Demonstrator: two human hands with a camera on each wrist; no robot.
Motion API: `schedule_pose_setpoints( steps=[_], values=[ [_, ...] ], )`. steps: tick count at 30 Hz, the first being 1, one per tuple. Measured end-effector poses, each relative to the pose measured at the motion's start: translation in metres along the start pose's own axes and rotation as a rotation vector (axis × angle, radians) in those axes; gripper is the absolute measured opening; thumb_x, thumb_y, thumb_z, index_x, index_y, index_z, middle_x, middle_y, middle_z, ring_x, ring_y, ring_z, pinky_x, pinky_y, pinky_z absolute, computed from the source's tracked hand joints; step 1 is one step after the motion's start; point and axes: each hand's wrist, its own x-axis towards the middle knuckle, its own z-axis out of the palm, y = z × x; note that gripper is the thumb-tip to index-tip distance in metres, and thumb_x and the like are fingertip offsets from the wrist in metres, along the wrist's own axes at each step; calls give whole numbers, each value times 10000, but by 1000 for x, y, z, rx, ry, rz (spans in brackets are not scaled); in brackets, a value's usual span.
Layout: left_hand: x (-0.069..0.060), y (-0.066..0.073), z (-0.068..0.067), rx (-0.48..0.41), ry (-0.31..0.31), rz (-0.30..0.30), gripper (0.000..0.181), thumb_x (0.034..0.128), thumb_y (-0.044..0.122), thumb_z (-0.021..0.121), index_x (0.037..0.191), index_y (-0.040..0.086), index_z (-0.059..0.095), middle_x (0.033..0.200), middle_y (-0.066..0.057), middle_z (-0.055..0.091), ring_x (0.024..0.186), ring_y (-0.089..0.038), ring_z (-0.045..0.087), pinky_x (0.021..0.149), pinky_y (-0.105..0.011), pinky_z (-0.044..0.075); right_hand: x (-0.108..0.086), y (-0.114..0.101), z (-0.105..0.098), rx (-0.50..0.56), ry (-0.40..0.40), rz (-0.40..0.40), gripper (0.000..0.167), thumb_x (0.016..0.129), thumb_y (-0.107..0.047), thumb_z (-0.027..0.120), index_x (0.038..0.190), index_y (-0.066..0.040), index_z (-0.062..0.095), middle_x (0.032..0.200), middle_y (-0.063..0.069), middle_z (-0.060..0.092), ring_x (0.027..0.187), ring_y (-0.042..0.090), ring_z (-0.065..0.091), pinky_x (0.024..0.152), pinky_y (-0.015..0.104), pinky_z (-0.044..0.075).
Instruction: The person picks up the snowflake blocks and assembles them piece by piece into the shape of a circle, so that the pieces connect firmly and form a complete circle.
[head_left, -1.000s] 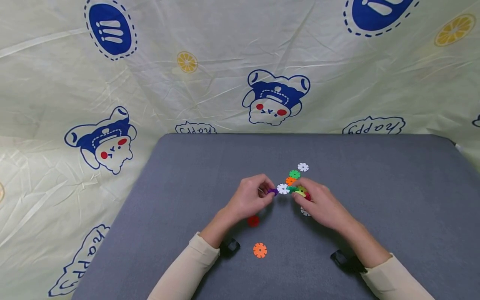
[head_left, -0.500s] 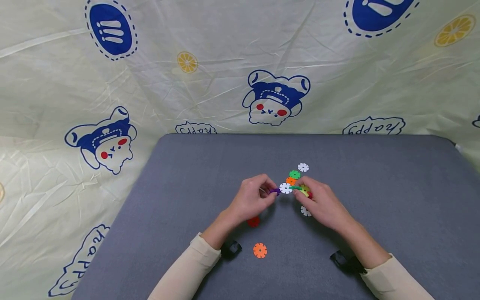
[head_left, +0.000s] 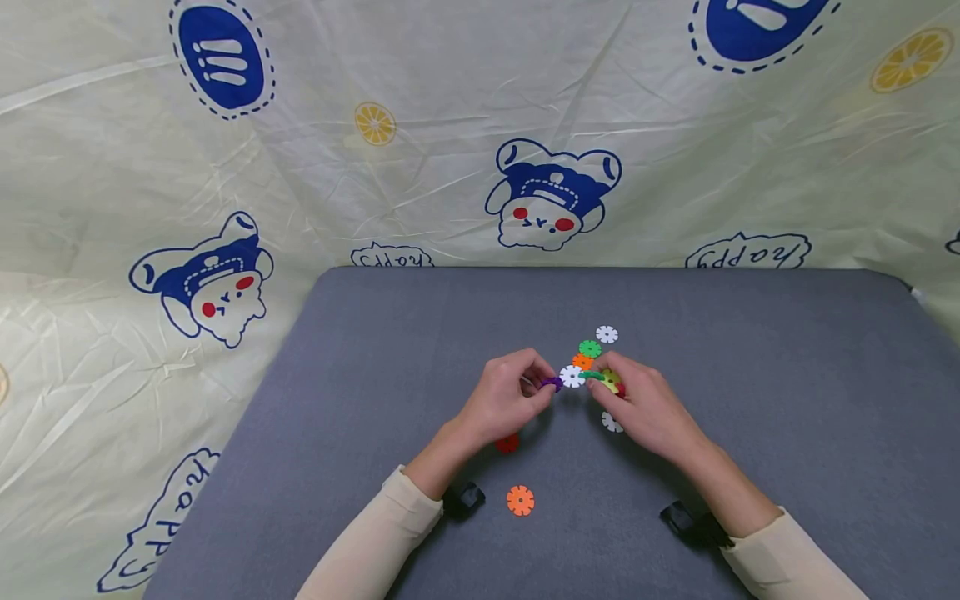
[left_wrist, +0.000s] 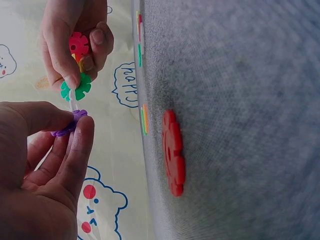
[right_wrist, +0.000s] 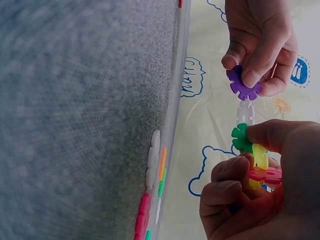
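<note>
Notched plastic discs are joined in a short chain above the grey table. My left hand pinches the purple notched disc at one end between thumb and fingers. A white notched disc links it to a green notched disc, which my right hand pinches. Beyond the green one, a yellow notched disc and a red notched disc sit under the right hand's curled fingers. The left wrist view shows the white disc edge-on between the purple and green ones.
On the grey table, a white disc, a green disc and an orange disc lie in a slanting row behind the hands. Nearer are another white disc, a red disc and an orange disc.
Both hands and the chain have shifted slightly to the right in the head view. My grips on the purple and green discs look the same, and the loose discs have stayed put.
</note>
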Motion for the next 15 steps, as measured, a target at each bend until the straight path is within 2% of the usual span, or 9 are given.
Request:
schedule_pose_setpoints(
  steps=[15],
  values=[
    [0,-1,1,16,-10,14,154,865,59,708,976,105,611,937,35,625,780,-3,577,719,-120,498,0,0,1,14,-28,-14,100,935,-223,634,999,-156,597,827,7,555,610,165,461,502,293,380]
  ],
)
